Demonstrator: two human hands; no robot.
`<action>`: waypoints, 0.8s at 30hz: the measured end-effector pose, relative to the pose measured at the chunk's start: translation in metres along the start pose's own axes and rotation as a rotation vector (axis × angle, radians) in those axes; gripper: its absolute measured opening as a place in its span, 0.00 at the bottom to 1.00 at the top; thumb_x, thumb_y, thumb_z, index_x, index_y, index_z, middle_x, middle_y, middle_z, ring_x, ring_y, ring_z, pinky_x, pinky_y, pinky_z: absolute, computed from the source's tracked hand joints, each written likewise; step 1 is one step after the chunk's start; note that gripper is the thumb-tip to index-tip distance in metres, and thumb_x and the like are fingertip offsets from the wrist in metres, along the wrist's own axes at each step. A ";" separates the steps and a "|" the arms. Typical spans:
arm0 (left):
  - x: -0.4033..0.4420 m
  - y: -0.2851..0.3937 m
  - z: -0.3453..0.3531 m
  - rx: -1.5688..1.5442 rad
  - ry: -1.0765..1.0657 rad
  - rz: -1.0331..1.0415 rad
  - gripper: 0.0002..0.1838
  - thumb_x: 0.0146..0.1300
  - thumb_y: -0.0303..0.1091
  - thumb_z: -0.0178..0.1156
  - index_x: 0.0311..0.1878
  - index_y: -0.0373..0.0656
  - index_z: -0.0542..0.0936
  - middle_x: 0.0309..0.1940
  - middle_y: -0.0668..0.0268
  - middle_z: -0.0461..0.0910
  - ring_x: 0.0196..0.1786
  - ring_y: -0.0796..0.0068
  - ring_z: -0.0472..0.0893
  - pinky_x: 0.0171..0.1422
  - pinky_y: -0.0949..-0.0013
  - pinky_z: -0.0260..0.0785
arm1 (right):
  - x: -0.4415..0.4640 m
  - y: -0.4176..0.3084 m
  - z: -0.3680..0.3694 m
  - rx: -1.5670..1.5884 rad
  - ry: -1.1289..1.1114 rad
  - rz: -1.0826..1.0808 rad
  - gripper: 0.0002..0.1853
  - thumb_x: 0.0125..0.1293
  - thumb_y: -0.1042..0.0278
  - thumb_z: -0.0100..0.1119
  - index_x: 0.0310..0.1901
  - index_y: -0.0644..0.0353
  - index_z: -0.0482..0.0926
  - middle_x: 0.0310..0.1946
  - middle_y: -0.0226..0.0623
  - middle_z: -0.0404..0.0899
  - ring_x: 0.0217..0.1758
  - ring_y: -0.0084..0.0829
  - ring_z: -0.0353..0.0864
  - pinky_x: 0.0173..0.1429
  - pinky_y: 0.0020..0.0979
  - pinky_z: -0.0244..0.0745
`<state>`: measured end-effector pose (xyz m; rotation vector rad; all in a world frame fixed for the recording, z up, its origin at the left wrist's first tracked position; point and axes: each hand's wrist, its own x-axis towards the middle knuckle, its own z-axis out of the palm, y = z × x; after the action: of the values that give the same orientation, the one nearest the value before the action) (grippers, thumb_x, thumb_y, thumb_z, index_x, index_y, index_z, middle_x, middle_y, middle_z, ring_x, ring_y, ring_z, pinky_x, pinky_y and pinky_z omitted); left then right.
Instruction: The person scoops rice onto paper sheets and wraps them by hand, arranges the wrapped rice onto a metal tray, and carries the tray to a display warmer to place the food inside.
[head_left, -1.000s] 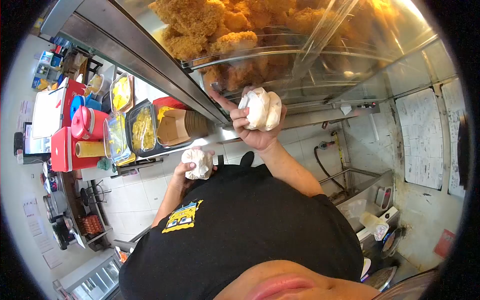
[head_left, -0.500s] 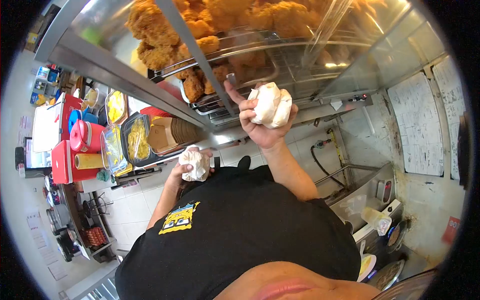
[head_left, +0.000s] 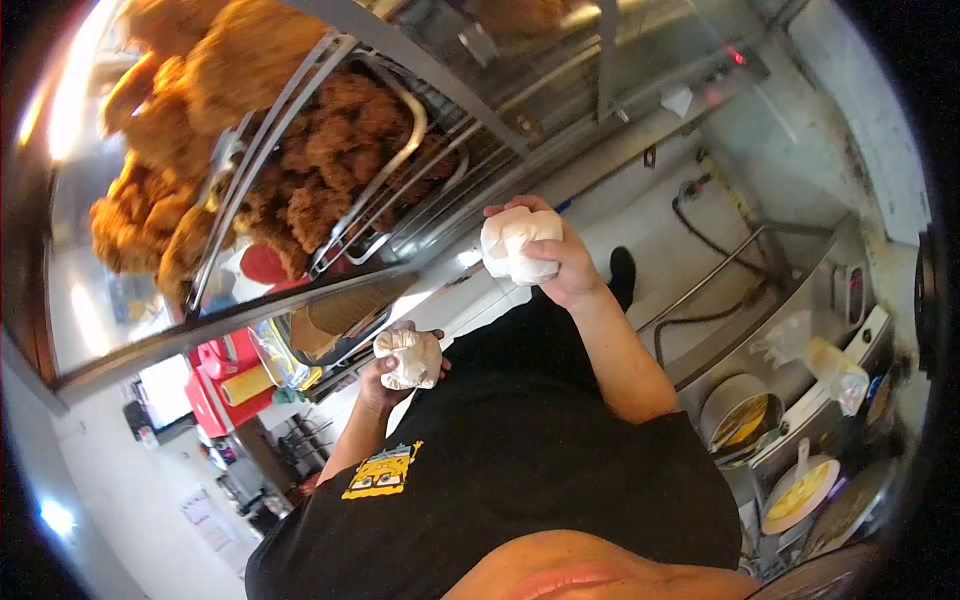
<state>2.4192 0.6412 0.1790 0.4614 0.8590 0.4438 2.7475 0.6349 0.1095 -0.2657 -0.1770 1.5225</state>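
Note:
My left hand is closed round a small white paper-wrapped bundle, held low in front of my black shirt. My right hand grips a second, slightly larger white paper-wrapped bundle, higher up and to the right. The paper hides what is inside both. Beyond my hands stands a glass-fronted display cabinet with a metal frame. Fried chicken lies on wire racks inside it. A small metal handle is on the cabinet's front, apart from my right hand.
Left, below the cabinet, are a brown cardboard piece, a red cooler and a yellow roll. At the right are a metal pot, a white plate with yellow food, and a hose near the floor.
My view has swung toward the left part of the cabinet. My right hand has drawn back from the cabinet handle, its extended finger now folded in. Both bundles remain held.

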 end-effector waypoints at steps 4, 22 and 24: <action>0.016 -0.008 0.002 0.022 0.049 -0.038 0.42 0.46 0.44 0.73 0.65 0.44 0.68 0.60 0.41 0.76 0.49 0.35 0.85 0.51 0.43 0.86 | -0.007 0.017 -0.036 -0.038 0.071 0.027 0.31 0.55 0.73 0.70 0.62 0.59 0.72 0.60 0.47 0.79 0.61 0.39 0.82 0.65 0.39 0.79; 0.037 -0.021 0.007 0.025 0.240 -0.161 0.39 0.44 0.46 0.74 0.62 0.51 0.72 0.59 0.45 0.77 0.50 0.33 0.84 0.55 0.39 0.82 | 0.088 0.021 -0.039 -0.237 0.024 -0.120 0.32 0.53 0.67 0.79 0.59 0.59 0.75 0.51 0.34 0.80 0.54 0.27 0.82 0.59 0.32 0.79; 0.037 -0.020 0.003 0.014 0.230 -0.159 0.39 0.45 0.46 0.74 0.62 0.51 0.72 0.59 0.45 0.76 0.51 0.32 0.84 0.56 0.38 0.81 | 0.094 0.023 -0.039 -0.567 0.086 -0.296 0.31 0.50 0.64 0.79 0.56 0.60 0.77 0.52 0.38 0.80 0.54 0.31 0.82 0.58 0.32 0.79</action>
<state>2.4469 0.6449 0.1471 0.3552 1.1131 0.3486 2.7407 0.7266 0.0615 -0.7211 -0.5569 1.1389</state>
